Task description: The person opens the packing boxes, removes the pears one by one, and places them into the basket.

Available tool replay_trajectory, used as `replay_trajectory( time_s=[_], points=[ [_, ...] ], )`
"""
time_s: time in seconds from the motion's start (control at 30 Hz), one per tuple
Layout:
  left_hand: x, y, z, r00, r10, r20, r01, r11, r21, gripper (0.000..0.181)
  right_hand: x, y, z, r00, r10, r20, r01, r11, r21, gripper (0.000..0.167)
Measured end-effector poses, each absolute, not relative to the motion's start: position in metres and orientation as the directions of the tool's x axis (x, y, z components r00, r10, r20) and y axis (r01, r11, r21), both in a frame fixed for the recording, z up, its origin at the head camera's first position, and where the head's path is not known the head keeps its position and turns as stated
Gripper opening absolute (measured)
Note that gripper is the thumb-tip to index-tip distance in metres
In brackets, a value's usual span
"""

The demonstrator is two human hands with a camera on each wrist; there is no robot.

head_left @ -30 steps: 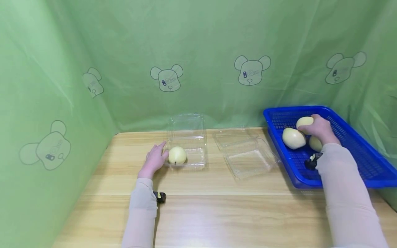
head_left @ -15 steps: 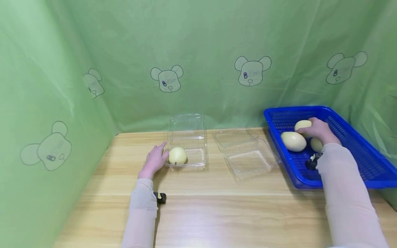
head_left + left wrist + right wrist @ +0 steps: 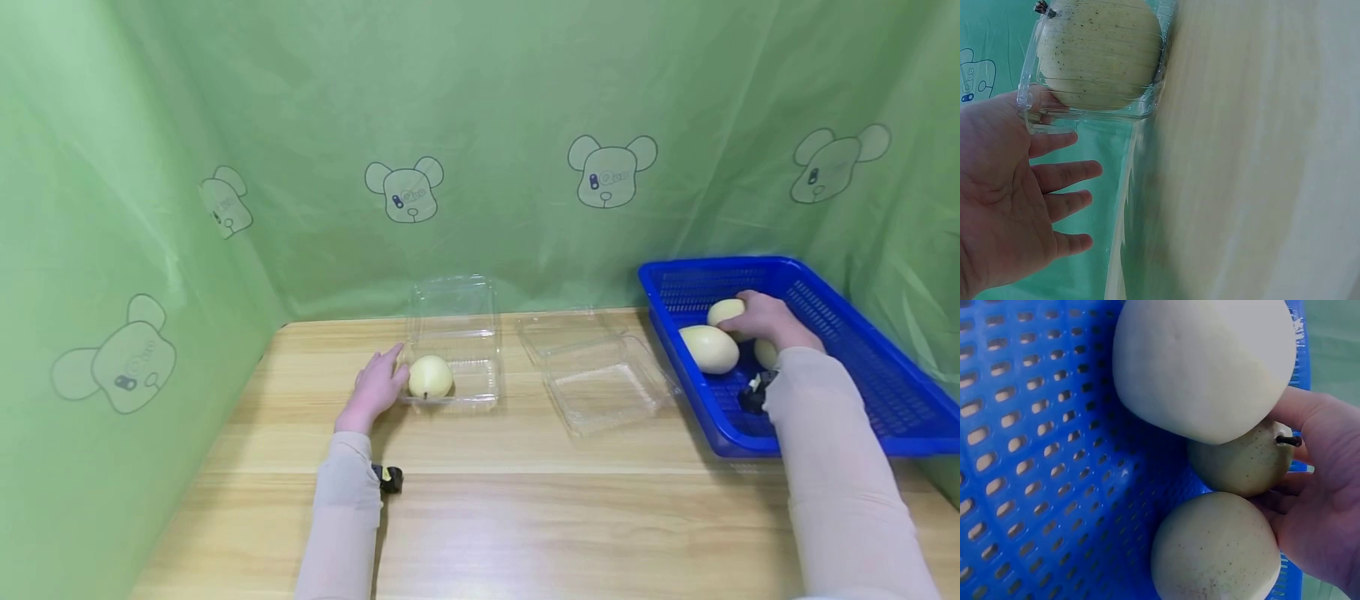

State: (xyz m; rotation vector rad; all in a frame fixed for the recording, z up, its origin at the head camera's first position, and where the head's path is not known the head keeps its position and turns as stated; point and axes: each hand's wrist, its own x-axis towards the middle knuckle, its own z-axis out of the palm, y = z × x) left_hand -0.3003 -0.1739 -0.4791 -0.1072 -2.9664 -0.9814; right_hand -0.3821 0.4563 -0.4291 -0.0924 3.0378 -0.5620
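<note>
My left hand point(image 3: 377, 383) has its fingers spread against the left side of a clear plastic clamshell box point(image 3: 476, 379), thumb side touching its wall in the left wrist view. A round pale pear point(image 3: 430, 377) sits in that box's left half; speckles show on it through the plastic. Inside the blue basket point(image 3: 678, 392), my right hand point(image 3: 776, 321) holds a pear point(image 3: 1241, 462) with a dark stem, thumb and fingers around it. A larger smooth pale fruit point(image 3: 709, 349) lies beside the thumb, and another speckled pear point(image 3: 1216, 550) lies near the palm, partly hidden in the head view.
A second clear clamshell box point(image 3: 603, 387) lies with its lid back, between the first box and the basket. Bare wooden tabletop point(image 3: 570, 517) stretches in front. Green cloth point(image 3: 510, 233) walls stand close behind and at the sides.
My right hand has moved slightly left and lower in the basket with the pear. The larger pale fruit has shifted and turned toward the basket's near left wall. My left hand stays put.
</note>
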Motion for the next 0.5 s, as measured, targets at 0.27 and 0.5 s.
replay_trajectory(
  time_s=[0.27, 0.5],
  points=[
    [-0.300, -0.173, -0.479, -0.997, 0.062, 0.038, 0.073, 0.806, 0.587, 0.057, -0.375, 0.453, -0.420, -0.997, -0.067, -0.047, -0.043, 0.921, -0.388, 0.087],
    [-0.300, -0.173, -0.480, -0.997, 0.062, 0.041, 0.074, 0.802, 0.593, 0.057, -0.373, 0.453, -0.415, -0.994, -0.080, -0.070, -0.046, 0.919, -0.391, 0.082]
  ],
)
